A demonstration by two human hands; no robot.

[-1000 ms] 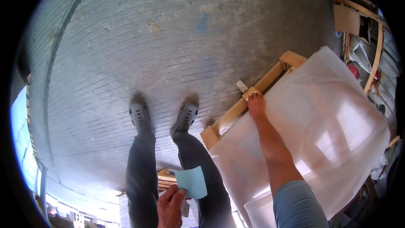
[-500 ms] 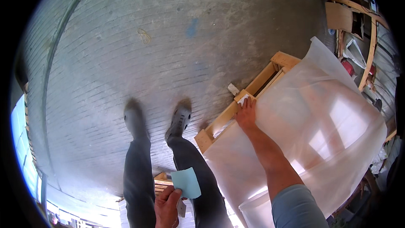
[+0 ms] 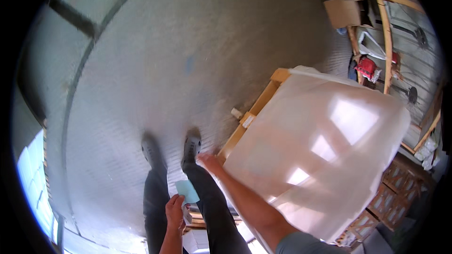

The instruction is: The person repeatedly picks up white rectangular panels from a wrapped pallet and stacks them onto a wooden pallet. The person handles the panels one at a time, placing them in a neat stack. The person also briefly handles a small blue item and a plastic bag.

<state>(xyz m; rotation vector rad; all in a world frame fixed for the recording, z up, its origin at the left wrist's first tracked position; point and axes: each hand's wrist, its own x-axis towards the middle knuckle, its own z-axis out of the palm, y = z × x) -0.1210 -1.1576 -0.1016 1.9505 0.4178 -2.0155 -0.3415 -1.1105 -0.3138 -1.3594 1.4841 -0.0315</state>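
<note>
Low in the picture, my left hand (image 3: pixel 174 210) is closed on a light blue sheet of paper (image 3: pixel 188 191), pinching it by its lower edge. A small whitish piece (image 3: pixel 187 216) shows just under that hand. My right hand (image 3: pixel 210 162) is in the air near the left corner of the wrapped pallet load, its fingers blurred by motion. A white label (image 3: pixel 247 121) sits on the edge of the wooden pallet (image 3: pixel 265 98). Translucent plastic film (image 3: pixel 292 131) covers the load on the pallet.
Beside the pallet, a small pale block (image 3: pixel 236 113) lies on the grey concrete floor (image 3: pixel 141 66). A wooden frame with a cardboard box (image 3: pixel 342 12) and a red item (image 3: pixel 366 67) stands at the far right. Wooden crates (image 3: pixel 400 186) are at the lower right.
My right hand has left the label on the pallet edge and swung back toward my legs. My left hand still holds the blue paper, slightly further left. The view has shifted.
</note>
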